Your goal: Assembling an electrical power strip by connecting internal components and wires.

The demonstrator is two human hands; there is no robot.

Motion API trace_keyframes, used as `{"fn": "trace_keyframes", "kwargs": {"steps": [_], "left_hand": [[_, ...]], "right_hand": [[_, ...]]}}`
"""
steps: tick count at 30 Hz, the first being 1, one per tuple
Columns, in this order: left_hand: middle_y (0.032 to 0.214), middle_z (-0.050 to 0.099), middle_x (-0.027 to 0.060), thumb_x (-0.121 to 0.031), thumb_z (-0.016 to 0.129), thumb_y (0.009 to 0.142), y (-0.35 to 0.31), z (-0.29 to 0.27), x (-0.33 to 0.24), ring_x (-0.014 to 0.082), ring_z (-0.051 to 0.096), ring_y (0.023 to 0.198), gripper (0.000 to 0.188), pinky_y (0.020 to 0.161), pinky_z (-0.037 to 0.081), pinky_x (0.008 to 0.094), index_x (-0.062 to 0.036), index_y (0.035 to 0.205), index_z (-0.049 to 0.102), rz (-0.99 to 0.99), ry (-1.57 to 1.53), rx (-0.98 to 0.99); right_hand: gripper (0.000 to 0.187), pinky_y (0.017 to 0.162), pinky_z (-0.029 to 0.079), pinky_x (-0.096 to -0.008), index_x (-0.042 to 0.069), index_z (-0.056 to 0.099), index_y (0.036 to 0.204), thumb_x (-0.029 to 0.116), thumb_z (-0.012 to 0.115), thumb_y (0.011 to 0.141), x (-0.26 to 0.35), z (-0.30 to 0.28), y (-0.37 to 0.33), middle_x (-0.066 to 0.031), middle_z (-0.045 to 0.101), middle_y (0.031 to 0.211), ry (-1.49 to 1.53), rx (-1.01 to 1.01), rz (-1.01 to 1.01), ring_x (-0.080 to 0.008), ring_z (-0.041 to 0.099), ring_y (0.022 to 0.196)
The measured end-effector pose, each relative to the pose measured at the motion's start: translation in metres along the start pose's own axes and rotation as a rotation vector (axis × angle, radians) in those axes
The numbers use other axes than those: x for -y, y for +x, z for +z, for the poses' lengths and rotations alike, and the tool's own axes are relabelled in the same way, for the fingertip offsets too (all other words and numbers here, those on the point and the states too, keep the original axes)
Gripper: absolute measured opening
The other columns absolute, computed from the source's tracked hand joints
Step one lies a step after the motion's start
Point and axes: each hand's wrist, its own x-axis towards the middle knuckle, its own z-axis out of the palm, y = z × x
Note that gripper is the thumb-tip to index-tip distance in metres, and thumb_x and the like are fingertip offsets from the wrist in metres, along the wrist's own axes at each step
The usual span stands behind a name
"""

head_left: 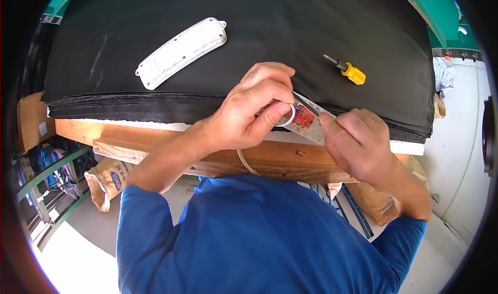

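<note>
Above the near edge of a stack of black sheets (311, 29), both hands hold an open pale casing (310, 132) with red parts (303, 116) inside. My left hand (249, 105) is closed at its left end, thumb and fingers pinching a looped white cable (291, 113). My right hand (360, 141) grips the casing's right end, thumb and index finger at its upper edge. Fingers hide parts of the casing. Farther left lies a long, slightly curved white cover (181, 53) with screw holes. A short screwdriver (354, 73) with a yellow handle rests farther right.
The sheets lie on a wooden bench (280, 162); a pale cable (246, 162) hangs over its front edge. Paper sacks (106, 182) stand below left, with another brown sack (371, 203) below right. A green metal frame (54, 167) is at left.
</note>
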Motion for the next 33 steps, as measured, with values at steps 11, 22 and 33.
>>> {"fn": "trace_keyframes", "kwargs": {"steps": [11,22,33], "left_hand": [[0.095,0.068,0.0106,0.011,0.07,0.086,-0.012,-0.027,-0.024,0.0263,0.067,0.079,0.021,0.071,0.055,0.0342,0.0002,0.103,0.065,-0.127,0.18,-0.177],[0.094,0.063,0.0121,0.011,0.067,0.076,0.0,-0.015,-0.039,0.0296,0.062,0.081,0.026,0.071,0.052,0.0391,0.0001,0.099,0.074,-0.16,0.382,0.097],[0.087,0.06,0.0075,-0.002,0.078,0.079,0.014,-0.001,-0.031,0.0271,0.06,0.086,0.011,0.079,0.048,0.0395,-0.0023,0.088,0.072,-0.078,0.623,0.304]], "right_hand": [[0.033,0.06,0.048,-0.029,-0.002,0.072,0.111,-0.012,0.075,0.08,0.012,0.017,-0.047,-0.0099,0.067,0.084,0.533,-0.252,0.518,-0.0193,0.063,0.069],[0.024,0.076,0.052,-0.03,0.002,0.073,0.111,-0.004,0.077,0.088,0.033,0.009,-0.15,-0.0073,0.073,0.093,0.851,0.123,1.024,-0.0166,0.067,0.082],[0.02,0.077,0.053,-0.0275,-0.001,0.069,0.111,0.0,0.076,0.092,0.031,0.022,-0.165,-0.0088,0.073,0.096,0.751,0.134,1.048,-0.0164,0.069,0.087]]}}
